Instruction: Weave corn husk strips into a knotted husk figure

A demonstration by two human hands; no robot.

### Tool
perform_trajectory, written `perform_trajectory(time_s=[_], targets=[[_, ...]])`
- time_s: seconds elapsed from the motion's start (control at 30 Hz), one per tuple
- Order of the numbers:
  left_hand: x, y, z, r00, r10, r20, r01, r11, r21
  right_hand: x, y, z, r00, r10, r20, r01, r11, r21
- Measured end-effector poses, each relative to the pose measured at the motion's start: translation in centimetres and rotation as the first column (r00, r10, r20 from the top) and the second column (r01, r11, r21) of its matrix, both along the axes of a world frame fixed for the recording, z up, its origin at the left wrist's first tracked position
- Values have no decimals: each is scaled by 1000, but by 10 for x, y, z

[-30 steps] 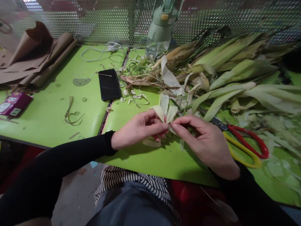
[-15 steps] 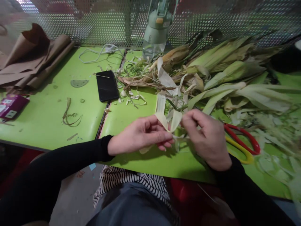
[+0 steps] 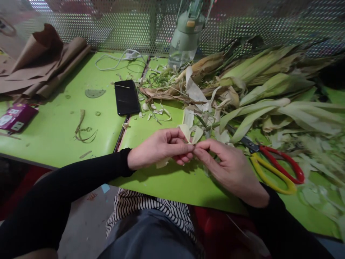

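Husk strip (image 3: 197, 134) is up between two hands, over the near edge of the green table (image 3: 54, 144), right of the seam. Two pale loops show above the fingertips; the part being gripped is hidden behind them. Left hand (image 3: 161, 149): thumb pressed to forefinger on the strip, other fingers loosely curled underneath. Right hand (image 3: 229, 165): thumb and forefinger pinching the strip beside the left thumb tip, remaining fingers mostly hidden from where I stand. Pale piece (image 3: 188, 116) just behind; can't tell if it joins the strip.

Scissors (image 3: 280, 163) near the right hand, red and yellow handles clear, blade tips covered by husks (image 3: 269, 84) that heap toward the table's far right corner. Dark object (image 3: 332, 72) at that corner, hard to make out. Bottle (image 3: 185, 34) at the far edge, top cut off from view. Phone (image 3: 126, 97) lies on the seam, screen dark, thin stick across it. Protractor (image 3: 95, 93) left of it, markings too small to read. Purple box (image 3: 20, 117) toward the left edge, partly cut off, white label patches too blurred to read. Brown paper (image 3: 40, 64) fills the far left corner, also cut off.
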State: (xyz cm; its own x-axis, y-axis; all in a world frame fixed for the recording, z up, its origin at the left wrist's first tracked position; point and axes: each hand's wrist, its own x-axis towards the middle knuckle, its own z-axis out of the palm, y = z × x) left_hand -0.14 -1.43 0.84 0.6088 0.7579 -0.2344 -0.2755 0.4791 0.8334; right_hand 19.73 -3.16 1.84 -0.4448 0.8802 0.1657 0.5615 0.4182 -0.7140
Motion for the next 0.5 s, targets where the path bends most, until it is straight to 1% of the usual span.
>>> perform_trajectory(time_s=[0.07, 0.13, 0.27, 0.37, 0.43, 0.5], targets=[[-1, 2, 3, 999, -24, -33, 25, 999, 45, 2, 0, 1, 998, 36, -43, -40, 996, -78], [-3, 3, 6, 998, -33, -55, 37, 996, 79, 4, 1, 2, 995, 46, -93, -58, 989, -134], [-5, 5, 10, 998, -44, -42, 46, 997, 58, 7, 4, 3, 989, 18, -146, -46, 980, -191], [-5, 5, 5, 997, -71, 10, 70, 997, 11, 7, 4, 1, 992, -32, -120, 13, 987, -159], [-5, 5, 1, 995, -76, 64, 77, 997, -14, 7, 5, -1, 994, -49, -93, 40, 995, -95], [-5, 6, -2, 994, -57, 98, 60, 998, -32, 7, 6, -3, 997, -48, -66, 46, 999, -20]])
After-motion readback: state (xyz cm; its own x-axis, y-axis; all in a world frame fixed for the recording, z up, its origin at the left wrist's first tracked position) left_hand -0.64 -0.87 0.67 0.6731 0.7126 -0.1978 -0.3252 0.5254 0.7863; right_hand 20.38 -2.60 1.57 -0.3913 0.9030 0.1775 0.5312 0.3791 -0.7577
